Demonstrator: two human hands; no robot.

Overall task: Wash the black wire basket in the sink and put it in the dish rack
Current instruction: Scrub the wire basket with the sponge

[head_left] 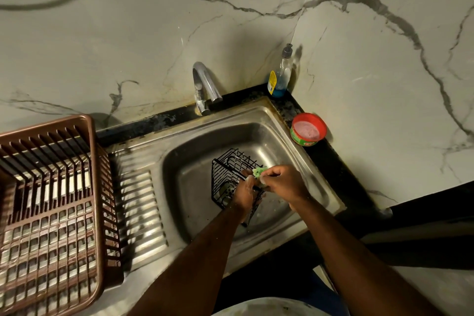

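Note:
The black wire basket (227,174) lies tilted inside the steel sink (205,141), its open side turned up and left. My left hand (245,194) grips the basket's near right edge. My right hand (280,182) holds a green scrubber (259,170) against the basket's upper right rim, with some foam on the fingers. The brown plastic dish rack (51,213) stands on the draining board at the left and holds nothing that I can see.
A chrome tap (205,87) arches over the sink's back edge; no water shows. A dish soap bottle (280,74) with blue liquid stands in the corner. An open red tub of dish paste (309,129) sits on the black counter at the right.

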